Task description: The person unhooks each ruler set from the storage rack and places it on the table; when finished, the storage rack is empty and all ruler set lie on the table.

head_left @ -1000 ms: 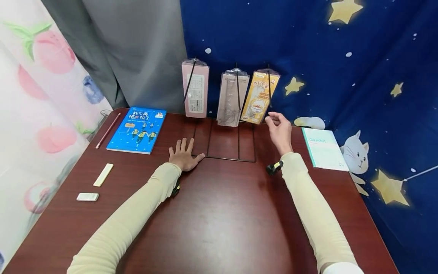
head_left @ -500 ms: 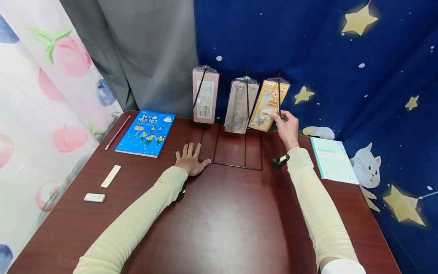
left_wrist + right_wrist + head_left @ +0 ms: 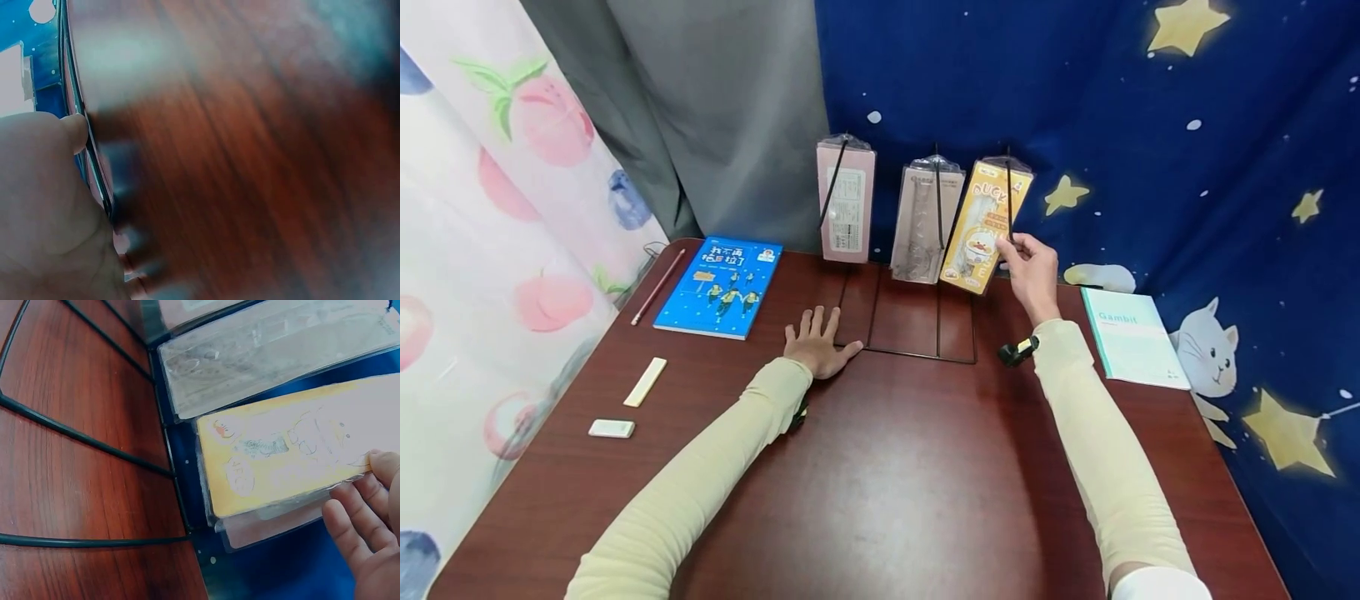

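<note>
A yellow blister package (image 3: pixel 982 227) with a duck print hangs at the right on a black wire rack (image 3: pixel 917 357). My right hand (image 3: pixel 1032 271) pinches its right edge, thumb on the front and fingers behind, as the right wrist view shows. Behind it, part of another pinkish package (image 3: pixel 275 526) shows. A grey-beige clear-fronted package (image 3: pixel 928 218) hangs in the middle, and a pink package (image 3: pixel 847 202) with a white label on the left. My left hand (image 3: pixel 815 346) lies flat, fingers spread, on the table at the rack base's front left; its thumb is by the wire.
A blue book (image 3: pixel 718 287) and a pencil (image 3: pixel 658 287) lie at the back left. Nearer are a pale yellow strip (image 3: pixel 645 382) and a small white block (image 3: pixel 612 428). A pale "Gambit" notebook (image 3: pixel 1135 337) lies at the right edge. Curtains (image 3: pixel 745 108) hang behind the table (image 3: pixel 895 483).
My right hand has moved up onto the yellow package's edge and now pinches it; the package's lower end has tilted slightly forward. My left hand stays in place. The head view has shifted slightly.
</note>
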Motion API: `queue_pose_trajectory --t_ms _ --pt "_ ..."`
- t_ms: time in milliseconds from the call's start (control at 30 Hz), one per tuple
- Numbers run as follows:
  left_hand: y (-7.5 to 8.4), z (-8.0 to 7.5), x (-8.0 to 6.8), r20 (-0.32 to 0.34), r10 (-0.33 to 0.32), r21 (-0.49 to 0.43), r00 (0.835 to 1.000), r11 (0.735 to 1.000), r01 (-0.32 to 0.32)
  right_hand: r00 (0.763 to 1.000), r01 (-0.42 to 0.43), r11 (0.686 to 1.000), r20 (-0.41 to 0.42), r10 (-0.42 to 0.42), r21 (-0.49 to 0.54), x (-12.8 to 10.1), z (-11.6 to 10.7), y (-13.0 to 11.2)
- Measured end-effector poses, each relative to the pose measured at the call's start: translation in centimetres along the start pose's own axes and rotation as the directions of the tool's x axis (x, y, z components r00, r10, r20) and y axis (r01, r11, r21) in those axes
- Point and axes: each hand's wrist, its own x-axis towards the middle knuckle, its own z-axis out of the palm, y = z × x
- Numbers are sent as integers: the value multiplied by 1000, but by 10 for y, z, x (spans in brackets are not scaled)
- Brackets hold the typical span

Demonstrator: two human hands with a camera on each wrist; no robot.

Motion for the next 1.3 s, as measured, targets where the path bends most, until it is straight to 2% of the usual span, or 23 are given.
queue_pose_trajectory --t_ms 167,300,667,1033,1300 --pt "-3 3 8 -5 1 3 1000 1000 -1 1000 -7 999 19 6 54 -6 -9 -4" --pt "0 1 6 11 -2 -2 1000 1000 2 1000 13 996 24 -15 87 -11 -17 -7" --pt "0 -1 6 27 -11 16 1000 1000 11 999 19 997 41 -22 71 -30 -24 -16" --pt "-3 3 11 22 -2 2 1000 1000 2 998 4 995 58 -10 104 -42 -28 -15" --pt "2 -1 4 19 -7 4 1000 1000 7 996 7 995 83 -15 101 -52 -32 -15"
